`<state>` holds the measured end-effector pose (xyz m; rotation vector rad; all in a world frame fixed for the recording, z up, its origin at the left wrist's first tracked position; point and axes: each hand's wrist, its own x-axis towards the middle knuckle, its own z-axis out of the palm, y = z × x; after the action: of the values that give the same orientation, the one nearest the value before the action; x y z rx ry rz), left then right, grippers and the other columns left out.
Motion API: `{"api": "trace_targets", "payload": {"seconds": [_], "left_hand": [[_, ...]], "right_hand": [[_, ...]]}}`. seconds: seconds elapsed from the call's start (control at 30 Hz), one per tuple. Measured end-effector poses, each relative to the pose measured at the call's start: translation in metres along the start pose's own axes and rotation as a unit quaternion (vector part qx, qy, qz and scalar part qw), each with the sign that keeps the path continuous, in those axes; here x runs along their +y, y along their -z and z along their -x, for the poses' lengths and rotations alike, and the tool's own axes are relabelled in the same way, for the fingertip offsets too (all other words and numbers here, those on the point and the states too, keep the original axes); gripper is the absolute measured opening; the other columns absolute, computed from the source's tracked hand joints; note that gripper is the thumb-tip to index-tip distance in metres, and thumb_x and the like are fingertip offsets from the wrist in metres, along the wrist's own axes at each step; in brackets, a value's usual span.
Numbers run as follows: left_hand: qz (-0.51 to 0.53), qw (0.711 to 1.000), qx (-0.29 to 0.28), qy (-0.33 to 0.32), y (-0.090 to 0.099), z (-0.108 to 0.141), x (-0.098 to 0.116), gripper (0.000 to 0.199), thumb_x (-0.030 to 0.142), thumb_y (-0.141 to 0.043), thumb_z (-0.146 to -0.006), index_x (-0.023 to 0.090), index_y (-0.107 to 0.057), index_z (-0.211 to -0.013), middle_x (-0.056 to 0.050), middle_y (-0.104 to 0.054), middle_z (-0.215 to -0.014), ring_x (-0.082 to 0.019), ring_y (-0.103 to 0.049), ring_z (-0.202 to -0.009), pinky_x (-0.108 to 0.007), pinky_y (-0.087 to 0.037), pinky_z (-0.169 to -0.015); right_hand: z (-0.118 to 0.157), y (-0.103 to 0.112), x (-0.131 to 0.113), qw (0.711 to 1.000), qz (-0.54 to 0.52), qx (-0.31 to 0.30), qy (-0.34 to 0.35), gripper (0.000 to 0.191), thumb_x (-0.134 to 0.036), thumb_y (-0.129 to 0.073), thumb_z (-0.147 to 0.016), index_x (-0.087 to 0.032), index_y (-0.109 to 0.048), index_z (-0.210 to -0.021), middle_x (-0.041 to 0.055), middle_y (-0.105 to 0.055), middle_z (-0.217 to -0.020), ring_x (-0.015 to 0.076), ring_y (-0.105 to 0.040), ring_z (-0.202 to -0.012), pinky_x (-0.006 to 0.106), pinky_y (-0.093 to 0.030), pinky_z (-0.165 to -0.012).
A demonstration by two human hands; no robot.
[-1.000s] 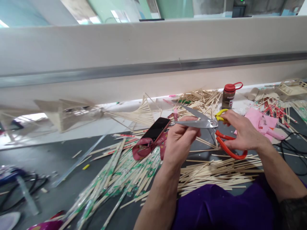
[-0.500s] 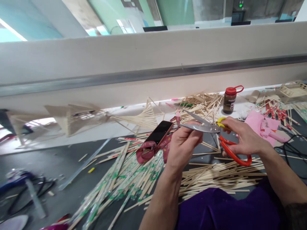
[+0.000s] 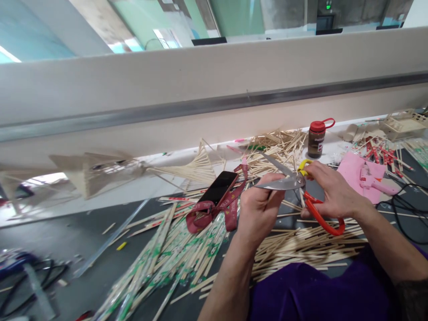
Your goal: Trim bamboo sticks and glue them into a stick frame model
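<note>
My right hand [image 3: 334,189] grips the scissors [image 3: 287,182] by their yellow and red handles, and the blades are spread apart, pointing left. My left hand [image 3: 259,207] is closed at the blades, its fingers pinched together; what they hold is mostly hidden, perhaps a thin stick. The lower blade passes over the left fingers. Below both hands lies a pile of loose wooden sticks [image 3: 301,249]. A phone [image 3: 219,187] with a red strap [image 3: 200,216] lies left of my left hand.
Green-wrapped chopsticks [image 3: 167,258] spread across the dark table [image 3: 83,232]. Stick models [image 3: 197,167] stand near the wall. Further right are a brown bottle [image 3: 316,141] with a red lid, a pink glue gun [image 3: 376,183] on pink paper, and black cables [image 3: 406,209].
The scissor blades have opened wider, and the handles have spread a little. The whole view has shifted slightly, with the table items appearing further left.
</note>
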<state>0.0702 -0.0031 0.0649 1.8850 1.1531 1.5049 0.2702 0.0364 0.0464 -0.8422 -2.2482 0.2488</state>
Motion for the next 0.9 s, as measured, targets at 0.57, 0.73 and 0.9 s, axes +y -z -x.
{"api": "trace_targets", "payload": {"seconds": [0.57,0.73,0.9], "left_hand": [[0.101,0.989,-0.019,0.103,-0.001,0.000,-0.005,0.016,0.032,-0.065,-0.084,0.018,-0.069,-0.075,0.001,-0.059,-0.059,-0.011,-0.051,-0.053,-0.023,-0.040,-0.053],[-0.074,0.993,0.086,0.012,-0.006,0.002,0.002,0.007,0.025,-0.067,-0.082,0.020,-0.070,-0.085,-0.003,-0.073,-0.082,-0.012,-0.060,-0.063,-0.023,-0.046,-0.061],[-0.162,0.975,0.142,-0.053,-0.008,0.005,0.002,0.010,0.025,-0.072,-0.082,0.022,-0.067,-0.074,0.002,-0.065,-0.066,-0.011,-0.057,-0.059,-0.021,-0.044,-0.063]], "right_hand": [[0.000,0.002,-0.001,0.999,0.027,0.024,0.028,0.039,-0.039,-0.072,-0.074,-0.021,-0.049,-0.101,0.0082,-0.062,-0.097,0.0230,-0.056,-0.085,0.037,-0.047,-0.071],[0.000,0.002,-0.004,0.999,0.036,0.031,-0.001,0.034,-0.038,-0.069,-0.075,-0.021,-0.047,-0.095,0.0062,-0.060,-0.091,0.0207,-0.054,-0.078,0.034,-0.044,-0.066],[-0.001,0.002,-0.010,0.999,0.014,0.030,-0.041,0.034,-0.040,-0.069,-0.074,-0.023,-0.045,-0.090,0.0035,-0.058,-0.087,0.0186,-0.052,-0.074,0.032,-0.041,-0.064]]}}
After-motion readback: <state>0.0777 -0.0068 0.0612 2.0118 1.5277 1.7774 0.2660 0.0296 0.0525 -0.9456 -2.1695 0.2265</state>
